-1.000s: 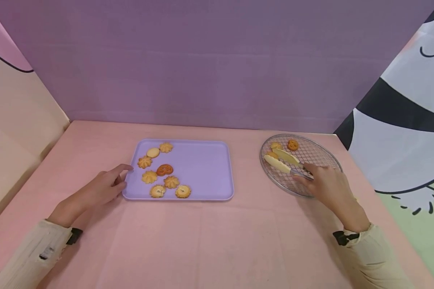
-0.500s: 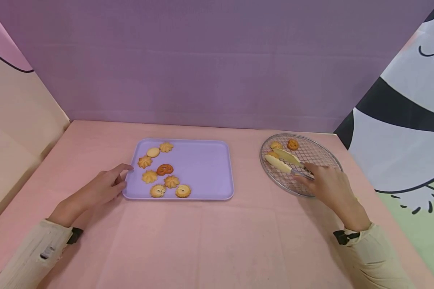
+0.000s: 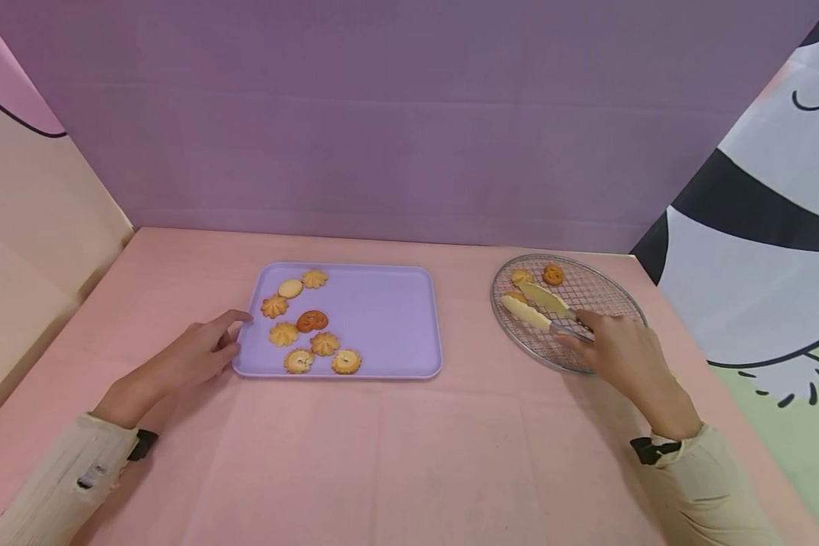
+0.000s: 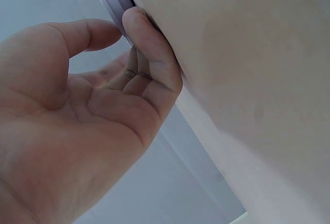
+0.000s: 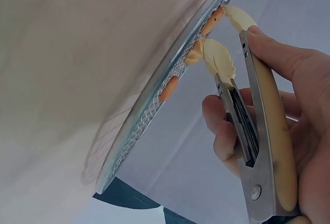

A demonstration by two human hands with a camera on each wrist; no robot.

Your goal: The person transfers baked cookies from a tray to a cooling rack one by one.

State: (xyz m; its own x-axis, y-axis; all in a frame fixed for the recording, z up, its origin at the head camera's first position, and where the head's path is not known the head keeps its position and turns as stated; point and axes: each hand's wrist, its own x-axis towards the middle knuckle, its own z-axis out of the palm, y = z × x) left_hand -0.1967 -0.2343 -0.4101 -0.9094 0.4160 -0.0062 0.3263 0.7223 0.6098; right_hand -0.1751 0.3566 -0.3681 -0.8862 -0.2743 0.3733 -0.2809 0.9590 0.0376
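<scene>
My right hand (image 3: 621, 349) grips a pair of tongs (image 5: 273, 126) with cream tips and metal arms. The tong tips stand apart over the left part of a round wire rack (image 3: 597, 292). A golden cookie (image 3: 517, 296) shows partly between them, half hidden by the nearer tip. Behind it on the rack lie a flower-shaped cookie (image 3: 522, 277) and a browner round cookie (image 3: 553, 274). At the left edge of a lilac tray (image 3: 389, 318), my left hand (image 3: 191, 353) touches the rim with index finger and thumb spread; in the left wrist view its fingers are loosely bent.
Several cookies lie on the tray's left half, among them a brown pretzel-shaped one (image 3: 312, 321), an oval one (image 3: 290, 288) and a round one with a pale centre (image 3: 346, 362). Pink cloth (image 3: 382, 455) covers the table. A purple backdrop (image 3: 396, 136) rises behind.
</scene>
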